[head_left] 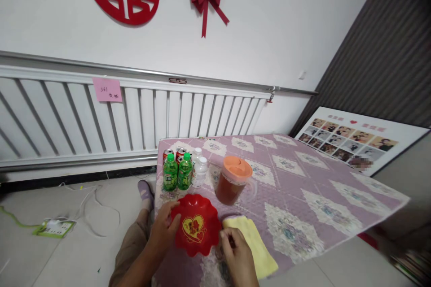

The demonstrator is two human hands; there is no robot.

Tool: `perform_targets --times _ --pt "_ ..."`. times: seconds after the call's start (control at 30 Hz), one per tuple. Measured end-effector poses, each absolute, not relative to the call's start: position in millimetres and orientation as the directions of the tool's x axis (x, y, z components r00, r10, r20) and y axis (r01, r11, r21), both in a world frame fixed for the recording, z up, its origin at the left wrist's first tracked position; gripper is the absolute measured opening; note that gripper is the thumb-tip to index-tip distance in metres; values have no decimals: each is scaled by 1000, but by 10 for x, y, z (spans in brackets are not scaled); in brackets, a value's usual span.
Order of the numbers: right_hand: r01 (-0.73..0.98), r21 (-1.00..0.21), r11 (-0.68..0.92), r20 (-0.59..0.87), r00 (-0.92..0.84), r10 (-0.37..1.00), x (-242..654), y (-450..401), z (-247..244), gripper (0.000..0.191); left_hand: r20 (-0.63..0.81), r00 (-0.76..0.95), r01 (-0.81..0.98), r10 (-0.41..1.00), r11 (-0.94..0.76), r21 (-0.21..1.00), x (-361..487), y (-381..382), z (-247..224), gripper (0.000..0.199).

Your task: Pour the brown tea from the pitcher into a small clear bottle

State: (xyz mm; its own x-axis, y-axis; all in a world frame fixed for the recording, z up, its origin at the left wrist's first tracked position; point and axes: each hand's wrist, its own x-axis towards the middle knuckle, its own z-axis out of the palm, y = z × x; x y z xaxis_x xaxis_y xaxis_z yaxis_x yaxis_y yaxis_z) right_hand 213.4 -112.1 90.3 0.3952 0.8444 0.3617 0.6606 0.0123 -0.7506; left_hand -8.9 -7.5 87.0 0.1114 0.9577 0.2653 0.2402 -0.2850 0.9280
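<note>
A red scalloped plate (210, 219) with a gold heart print lies near the front edge of the cloth-covered table. My left hand (164, 226) grips its left rim, thumb over the edge. At the plate's right rim is my right hand (235, 251), its fingers curled; what they hold, if anything, is hidden. A folded yellow cloth (257, 244) lies beside and partly under my right hand. Behind the plate stand two green bottles (170, 175), two white bottles (200, 172) and several red cans (181, 152). A pitcher (229, 188) of brown liquid with an orange lid stands to their right.
The patterned tablecloth (286, 197) reaches far right. A white radiator (141, 116) runs behind the table, and a photo board (350, 136) leans at the right. Cables and a power strip (55, 228) lie on the floor at the left.
</note>
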Motion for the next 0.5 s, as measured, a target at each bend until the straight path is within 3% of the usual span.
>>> perform_targets --times 0.1,0.27,0.5 --pt "561 -827 -15 289 449 845 2051 -923 1253 46 251 176 145 952 -277 950 69 -86 1368 28" --pt "368 -929 43 234 493 838 1984 -653 1661 52 305 125 79 944 -316 945 324 -108 1929 24" --pt "200 -969 143 231 539 810 1933 -580 1666 54 285 158 -39 945 -282 959 461 -130 1989 54"
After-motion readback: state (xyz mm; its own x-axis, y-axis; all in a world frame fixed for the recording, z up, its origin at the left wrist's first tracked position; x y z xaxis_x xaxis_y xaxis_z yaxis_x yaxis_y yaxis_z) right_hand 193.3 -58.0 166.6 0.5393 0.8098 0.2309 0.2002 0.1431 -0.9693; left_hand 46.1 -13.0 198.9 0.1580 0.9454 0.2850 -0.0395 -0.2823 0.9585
